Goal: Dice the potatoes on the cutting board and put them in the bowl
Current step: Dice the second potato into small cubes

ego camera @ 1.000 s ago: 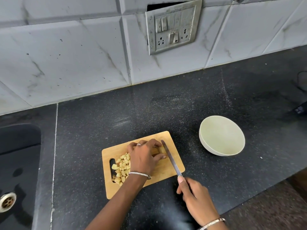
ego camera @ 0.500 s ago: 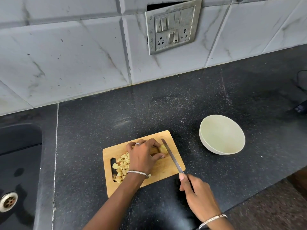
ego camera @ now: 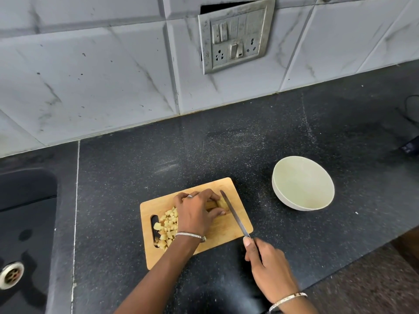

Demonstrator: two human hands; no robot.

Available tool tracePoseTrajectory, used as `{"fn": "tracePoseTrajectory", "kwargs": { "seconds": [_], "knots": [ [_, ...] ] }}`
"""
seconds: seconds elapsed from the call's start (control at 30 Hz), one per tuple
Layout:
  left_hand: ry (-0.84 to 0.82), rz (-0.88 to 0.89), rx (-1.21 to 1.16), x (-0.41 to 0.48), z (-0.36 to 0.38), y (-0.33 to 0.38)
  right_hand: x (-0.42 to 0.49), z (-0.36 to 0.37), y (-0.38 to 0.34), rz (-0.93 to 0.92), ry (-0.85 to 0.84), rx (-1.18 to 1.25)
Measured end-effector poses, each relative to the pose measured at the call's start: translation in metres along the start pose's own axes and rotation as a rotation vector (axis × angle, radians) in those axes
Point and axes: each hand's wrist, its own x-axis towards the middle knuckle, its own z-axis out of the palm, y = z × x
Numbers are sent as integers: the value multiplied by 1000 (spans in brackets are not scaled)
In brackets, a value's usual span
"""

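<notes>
On the cutting board [ego camera: 229,227], the left hand [ego camera: 196,214] clamps the uncut potato [ego camera: 221,203] steady while the right hand [ego camera: 267,266] grips the knife [ego camera: 234,215] against it, diced pieces [ego camera: 166,225] heaped aside, bowl [ego camera: 303,189] near.

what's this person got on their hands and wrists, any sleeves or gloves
No sleeves or gloves in view. The left hand has a thin silvery bangle at the wrist and a ring on one finger. The right hand has a similar thin bangle at its wrist and no ring that shows.
</notes>
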Motion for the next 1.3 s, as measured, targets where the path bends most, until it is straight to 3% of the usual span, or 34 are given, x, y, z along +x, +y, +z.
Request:
{"fn": "tracePoseTrajectory", "kwargs": {
  "seconds": [0.67, 1.03, 1.3],
  "knots": [
    [-22, -17, -9, -3, -5, 1, -5, 2, -1, -9, -30, -3],
    [-60, -28, 232, -6, -21, -6, -1, 19, 2, -25, 13, -64],
    [-93, -48, 230, -4, -21, -3, -1, 20, -9, -42, -10, -79]
  ]
}}
